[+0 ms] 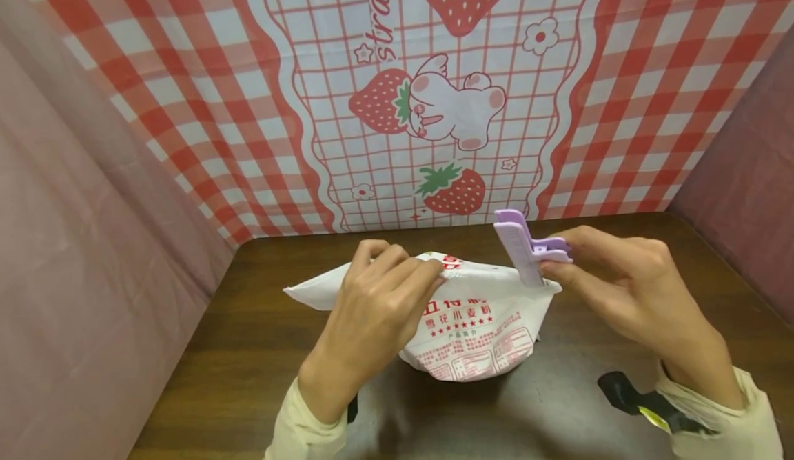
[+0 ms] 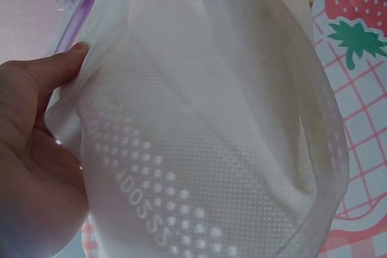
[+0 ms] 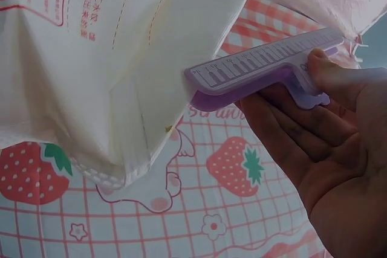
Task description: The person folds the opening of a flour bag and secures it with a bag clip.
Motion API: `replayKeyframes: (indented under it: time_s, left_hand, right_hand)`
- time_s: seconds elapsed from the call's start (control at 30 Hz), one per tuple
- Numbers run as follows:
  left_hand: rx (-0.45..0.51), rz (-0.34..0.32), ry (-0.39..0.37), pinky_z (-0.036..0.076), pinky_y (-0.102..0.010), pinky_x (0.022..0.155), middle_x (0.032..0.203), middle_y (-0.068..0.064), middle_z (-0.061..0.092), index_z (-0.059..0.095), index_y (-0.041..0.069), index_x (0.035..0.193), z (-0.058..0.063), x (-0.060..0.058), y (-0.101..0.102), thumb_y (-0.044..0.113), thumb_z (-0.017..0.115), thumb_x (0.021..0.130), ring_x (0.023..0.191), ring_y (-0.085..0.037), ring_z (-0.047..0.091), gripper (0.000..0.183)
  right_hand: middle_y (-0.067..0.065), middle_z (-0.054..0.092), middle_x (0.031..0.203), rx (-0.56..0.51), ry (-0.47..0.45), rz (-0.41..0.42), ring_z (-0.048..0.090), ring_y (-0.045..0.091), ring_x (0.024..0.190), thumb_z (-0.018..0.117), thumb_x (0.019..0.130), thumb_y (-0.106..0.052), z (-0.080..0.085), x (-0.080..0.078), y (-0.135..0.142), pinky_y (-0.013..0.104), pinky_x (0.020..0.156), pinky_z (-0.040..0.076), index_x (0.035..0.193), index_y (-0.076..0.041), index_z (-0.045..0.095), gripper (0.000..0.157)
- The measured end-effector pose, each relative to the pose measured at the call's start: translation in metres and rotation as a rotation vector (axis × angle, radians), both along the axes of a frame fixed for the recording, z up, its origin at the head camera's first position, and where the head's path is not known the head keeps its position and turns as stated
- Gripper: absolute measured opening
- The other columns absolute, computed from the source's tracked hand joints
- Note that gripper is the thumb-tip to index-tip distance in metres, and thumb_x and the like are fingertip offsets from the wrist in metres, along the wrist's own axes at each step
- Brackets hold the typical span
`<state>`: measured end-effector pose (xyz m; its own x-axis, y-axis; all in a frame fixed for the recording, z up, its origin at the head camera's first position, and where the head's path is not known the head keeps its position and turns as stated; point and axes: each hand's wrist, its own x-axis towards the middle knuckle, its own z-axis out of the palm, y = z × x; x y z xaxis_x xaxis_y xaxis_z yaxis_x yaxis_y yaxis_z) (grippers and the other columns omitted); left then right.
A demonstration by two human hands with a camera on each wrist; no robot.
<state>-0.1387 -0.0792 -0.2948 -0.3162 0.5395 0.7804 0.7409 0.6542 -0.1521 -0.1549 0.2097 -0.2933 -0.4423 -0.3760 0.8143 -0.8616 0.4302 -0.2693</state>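
A white flour bag with red print stands on the table, its top edge pulled out sideways. My left hand grips that top edge left of the middle, thumb on one face of it in the left wrist view. Between thumb and fingers, my right hand pinches the handles of a purple bag clip. The clip's two long arms stand parted at their far end, while the near end overlaps the bag's upper right corner. In the right wrist view, the clip lies right by the bag's edge.
Under the bag is a dark brown wooden table. A strawberry-print checked cloth hangs behind it. Pink curtains close off both sides. A black strap shows at my right wrist.
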Motion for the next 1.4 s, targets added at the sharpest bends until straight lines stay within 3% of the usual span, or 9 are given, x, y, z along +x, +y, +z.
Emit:
replayKeyframes:
  time_s: [0.17, 0.3, 0.4, 0.47, 0.77, 0.93, 1.17, 1.4]
  left_hand:
    - [-0.010, 0.004, -0.010, 0.044, -0.035, 0.084, 0.081, 0.002, 0.069, 0.069, 0.008, 0.097, 0.0005, 0.0006, -0.0001, 0.018, 0.065, 0.097, 0.071, -0.014, 0.053, 0.011]
    - [-0.018, 0.007, -0.015, 0.044, -0.035, 0.084, 0.082, 0.002, 0.069, 0.069, 0.008, 0.097, 0.0005, 0.0012, -0.0003, 0.018, 0.065, 0.097, 0.071, -0.014, 0.053, 0.011]
    - [-0.021, 0.004, -0.013, 0.044, -0.035, 0.084, 0.082, 0.002, 0.069, 0.069, 0.008, 0.097, 0.0005, 0.0013, -0.0006, 0.018, 0.065, 0.097, 0.071, -0.014, 0.053, 0.012]
    - [-0.022, 0.003, -0.014, 0.044, -0.035, 0.084, 0.082, 0.002, 0.069, 0.070, 0.008, 0.097, 0.0003, 0.0011, -0.0008, 0.018, 0.065, 0.097, 0.071, -0.014, 0.053, 0.012]
    - [-0.018, 0.000, -0.025, 0.045, -0.036, 0.083, 0.081, 0.002, 0.069, 0.069, 0.008, 0.096, 0.0012, 0.0019, -0.0010, 0.019, 0.065, 0.097, 0.070, -0.015, 0.054, 0.012]
    - [-0.019, 0.002, -0.039, 0.045, -0.036, 0.084, 0.082, 0.002, 0.069, 0.070, 0.008, 0.097, 0.0011, 0.0027, -0.0008, 0.019, 0.065, 0.097, 0.071, -0.015, 0.054, 0.012]
    - [-0.021, 0.001, -0.044, 0.045, -0.036, 0.084, 0.082, 0.001, 0.070, 0.070, 0.008, 0.097, 0.0008, 0.0032, -0.0010, 0.019, 0.065, 0.097, 0.072, -0.015, 0.055, 0.012]
    - [-0.028, 0.002, -0.030, 0.044, -0.035, 0.083, 0.083, 0.002, 0.069, 0.069, 0.008, 0.098, 0.0004, 0.0029, -0.0016, 0.019, 0.064, 0.097, 0.072, -0.014, 0.054, 0.013]
  right_hand:
    - [-0.009, 0.069, 0.078, -0.009, -0.023, -0.018, 0.050, -0.004, 0.060, 0.065, 0.091, -0.046, -0.0008, 0.0000, -0.0023, 0.013, 0.053, 0.040, 0.093, -0.006, 0.074, 0.041]
    - [-0.010, 0.069, 0.080, 0.039, -0.058, -0.033, 0.050, -0.003, 0.061, 0.078, 0.087, -0.026, -0.0021, -0.0005, 0.0001, 0.013, 0.053, 0.040, 0.098, -0.011, 0.074, 0.019]
    - [-0.010, 0.069, 0.082, 0.079, -0.074, -0.055, 0.050, -0.003, 0.062, 0.084, 0.076, -0.006, -0.0030, -0.0014, 0.0021, 0.012, 0.054, 0.041, 0.101, -0.014, 0.074, 0.028]
    - [-0.011, 0.069, 0.082, 0.086, -0.073, -0.060, 0.050, -0.003, 0.061, 0.085, 0.073, -0.001, -0.0040, -0.0022, 0.0022, 0.013, 0.053, 0.041, 0.101, -0.014, 0.074, 0.033]
    - [-0.009, 0.071, 0.086, 0.098, -0.092, -0.029, 0.055, -0.002, 0.065, 0.084, 0.074, -0.001, -0.0051, -0.0032, 0.0022, 0.013, 0.057, 0.045, 0.102, -0.013, 0.075, 0.032]
    - [-0.005, 0.073, 0.089, 0.108, -0.107, -0.015, 0.058, -0.003, 0.068, 0.081, 0.083, -0.015, -0.0057, -0.0039, 0.0028, 0.012, 0.062, 0.047, 0.105, -0.013, 0.075, 0.023]
    - [-0.007, 0.074, 0.094, 0.112, -0.122, 0.002, 0.062, -0.002, 0.072, 0.084, 0.069, 0.008, -0.0058, -0.0025, 0.0006, 0.012, 0.067, 0.049, 0.107, -0.013, 0.076, 0.044]
    - [-0.007, 0.074, 0.095, 0.126, -0.149, 0.020, 0.063, -0.001, 0.074, 0.082, 0.068, 0.014, -0.0034, -0.0015, -0.0006, 0.011, 0.068, 0.050, 0.108, -0.015, 0.076, 0.050]
